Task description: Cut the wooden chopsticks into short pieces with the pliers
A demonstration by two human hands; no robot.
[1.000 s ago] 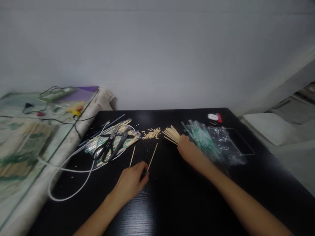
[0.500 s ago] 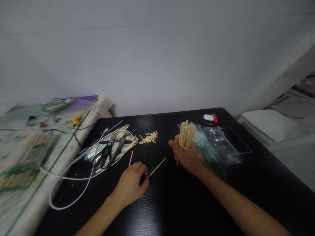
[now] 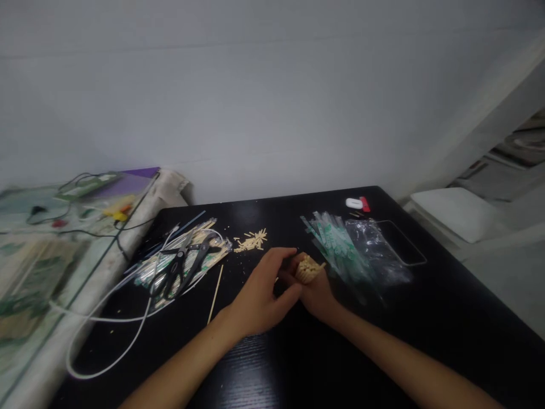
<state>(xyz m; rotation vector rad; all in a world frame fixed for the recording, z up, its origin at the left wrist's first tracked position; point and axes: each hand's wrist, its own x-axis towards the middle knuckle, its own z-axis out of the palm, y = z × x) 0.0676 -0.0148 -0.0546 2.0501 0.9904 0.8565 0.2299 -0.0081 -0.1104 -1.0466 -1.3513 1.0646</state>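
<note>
A tight bundle of pale wooden chopsticks (image 3: pixel 309 270) is gripped in my right hand (image 3: pixel 320 296), its cut-looking ends tipped towards me. My left hand (image 3: pixel 266 295) reaches across to it, thumb and fingers curled at the bundle's left side. A small pale stick end shows between the left fingers; most of it is hidden by the hand. One loose chopstick (image 3: pixel 215 294) lies on the black table beside my left wrist. Behind the hands is a pile of short wooden pieces (image 3: pixel 252 241).
Black-handled scissors (image 3: pixel 176 270) and pliers-like cutters (image 3: pixel 199 262) lie on wrapped chopsticks (image 3: pixel 145 271) at left, by a looped white cable (image 3: pixel 142 320). To the right are green-printed plastic wrappers (image 3: pixel 338 241), a clear bag (image 3: pixel 374 250), a phone (image 3: pixel 404 244) and a white case (image 3: pixel 353 203).
My left hand has moved right to meet my right hand, and the stick it touched is gone from the table. The bundle has come lower and tilted from upright towards me.
</note>
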